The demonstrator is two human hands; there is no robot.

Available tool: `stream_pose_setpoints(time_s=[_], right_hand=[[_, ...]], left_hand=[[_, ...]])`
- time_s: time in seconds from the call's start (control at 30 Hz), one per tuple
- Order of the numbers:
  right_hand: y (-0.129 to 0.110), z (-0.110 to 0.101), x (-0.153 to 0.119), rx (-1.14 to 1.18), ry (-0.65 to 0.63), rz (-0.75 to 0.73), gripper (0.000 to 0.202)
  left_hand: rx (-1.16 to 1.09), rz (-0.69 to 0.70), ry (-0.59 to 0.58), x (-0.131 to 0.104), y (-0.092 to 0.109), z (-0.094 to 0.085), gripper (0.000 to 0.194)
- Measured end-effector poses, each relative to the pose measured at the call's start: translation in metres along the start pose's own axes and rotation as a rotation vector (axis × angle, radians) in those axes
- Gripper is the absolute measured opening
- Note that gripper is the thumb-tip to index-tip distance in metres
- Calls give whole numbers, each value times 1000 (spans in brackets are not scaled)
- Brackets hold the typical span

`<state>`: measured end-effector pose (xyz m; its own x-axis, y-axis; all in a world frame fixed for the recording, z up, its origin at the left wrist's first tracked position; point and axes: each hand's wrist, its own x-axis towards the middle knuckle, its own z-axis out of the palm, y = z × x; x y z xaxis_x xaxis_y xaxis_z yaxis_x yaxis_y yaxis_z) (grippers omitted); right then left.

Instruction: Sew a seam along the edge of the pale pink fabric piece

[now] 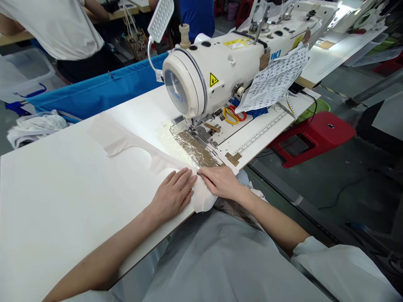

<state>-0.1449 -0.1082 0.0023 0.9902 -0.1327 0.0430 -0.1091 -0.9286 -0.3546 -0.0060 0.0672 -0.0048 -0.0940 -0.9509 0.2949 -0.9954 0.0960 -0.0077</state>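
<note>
A pale pink-white cloth piece (162,159) with a curved cutout lies on the white sewing table, running from the back left to the front edge. My left hand (176,191) rests flat on its near end, fingers stretched out side by side. Just to the right, my right hand (222,180) is closed at the cloth's edge, thumb and fingers pressed together. A small dark tip shows at those fingertips; what it belongs to is hidden. Beyond both hands stands a white sewing machine (226,63), its needle area apart from the cloth under my hands.
Scissors (231,115) with yellow and red handles lie beside the machine bed. A printed sheet (273,82) hangs from the machine. A red stool (315,136) stands right of the table (63,201). Blue fabric (100,92) borders the far edge; a person in white (59,29) is behind it.
</note>
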Motion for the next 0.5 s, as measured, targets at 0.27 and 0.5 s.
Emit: stream_pose_setpoints(time_s=[0.27,0.5], right_hand=[[8,-14,-12,-41,-54,-75,14],[10,-24,-21,-41,-86,-29,15]], left_hand=[[19,-23,-22,1,1,-2,36],[16,-29,-19,2,-4,-7,36]])
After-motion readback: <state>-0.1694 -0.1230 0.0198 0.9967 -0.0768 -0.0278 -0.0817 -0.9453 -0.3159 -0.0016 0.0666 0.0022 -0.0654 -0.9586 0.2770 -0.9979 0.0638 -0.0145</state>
